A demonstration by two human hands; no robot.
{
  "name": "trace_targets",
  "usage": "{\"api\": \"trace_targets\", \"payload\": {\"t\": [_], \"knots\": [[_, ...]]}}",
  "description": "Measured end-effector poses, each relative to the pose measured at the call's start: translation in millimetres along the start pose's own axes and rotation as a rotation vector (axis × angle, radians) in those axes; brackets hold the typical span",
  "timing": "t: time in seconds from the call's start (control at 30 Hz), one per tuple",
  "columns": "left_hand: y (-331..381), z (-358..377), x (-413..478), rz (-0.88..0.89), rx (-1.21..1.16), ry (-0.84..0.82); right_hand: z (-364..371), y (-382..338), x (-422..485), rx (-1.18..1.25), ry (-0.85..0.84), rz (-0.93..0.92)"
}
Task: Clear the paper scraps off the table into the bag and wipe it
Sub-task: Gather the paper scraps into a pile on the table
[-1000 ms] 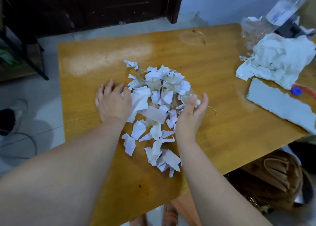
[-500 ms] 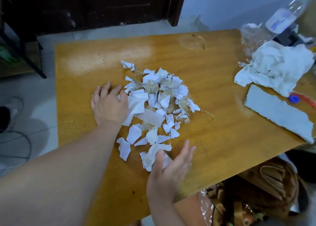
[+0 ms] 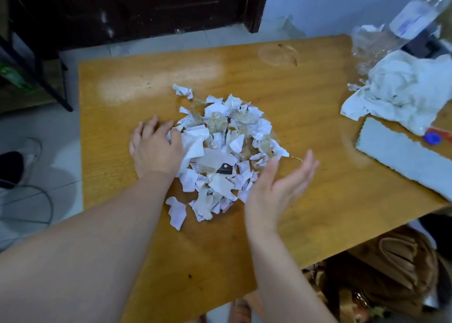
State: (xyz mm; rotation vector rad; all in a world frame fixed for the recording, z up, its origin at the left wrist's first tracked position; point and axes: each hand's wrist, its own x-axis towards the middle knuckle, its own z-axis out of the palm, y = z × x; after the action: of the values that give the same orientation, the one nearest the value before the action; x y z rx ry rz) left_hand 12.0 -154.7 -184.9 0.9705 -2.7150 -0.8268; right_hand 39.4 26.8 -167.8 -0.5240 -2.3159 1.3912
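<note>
A heap of torn white paper scraps (image 3: 221, 151), mixed with bits of clear plastic, lies in the middle of the wooden table (image 3: 305, 117). My left hand (image 3: 156, 149) rests flat on the table, fingers apart, pressing against the heap's left edge. My right hand (image 3: 276, 188) stands on its edge with the palm turned toward the heap, fingers straight, touching the heap's lower right side. A crumpled white bag (image 3: 406, 87) lies at the table's right side. A flat white cloth (image 3: 403, 156) lies just in front of it.
A clear plastic bottle (image 3: 413, 16) lies at the far right corner. A blue cap (image 3: 432, 138) sits by the cloth. Below the table's near right edge stands a brown bag (image 3: 396, 266). A dark cabinet (image 3: 146, 7) is behind; a shoe (image 3: 14, 163) and cable lie left.
My right hand moved from the near edge up and right against the heap, pushing the lower scraps into it. The heap is tighter. My left hand stayed at the left edge.
</note>
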Motion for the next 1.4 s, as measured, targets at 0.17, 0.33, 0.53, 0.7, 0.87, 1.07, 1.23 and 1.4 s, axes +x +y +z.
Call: {"api": "trace_targets", "payload": {"t": [0.17,0.33,0.53,0.7,0.87,1.07,1.23,1.4], "knots": [[2,0,0,-0.014,-0.007,0.008,-7,19,41,-0.212,-0.126,0.115],[2,-1,0,-0.011,-0.02,0.016,8,1,49,-0.016,-0.326,0.067],[3,0,-1,-0.012,-0.015,0.028,7,0,72,0.129,-0.17,0.115],[3,0,1,-0.024,-0.014,0.026,23,1,95,-0.083,-0.367,0.03],[4,0,1,-0.032,-0.015,0.016,32,-16,97,0.152,-0.703,0.086],[6,-2,0,-0.03,0.003,0.005,38,-13,104,0.191,-0.466,0.207],[5,-2,0,-0.03,0.0,-0.004,38,-18,98,0.231,-0.661,0.161],[6,0,1,-0.034,0.009,0.004,23,-16,89,0.169,-0.614,0.044]]}}
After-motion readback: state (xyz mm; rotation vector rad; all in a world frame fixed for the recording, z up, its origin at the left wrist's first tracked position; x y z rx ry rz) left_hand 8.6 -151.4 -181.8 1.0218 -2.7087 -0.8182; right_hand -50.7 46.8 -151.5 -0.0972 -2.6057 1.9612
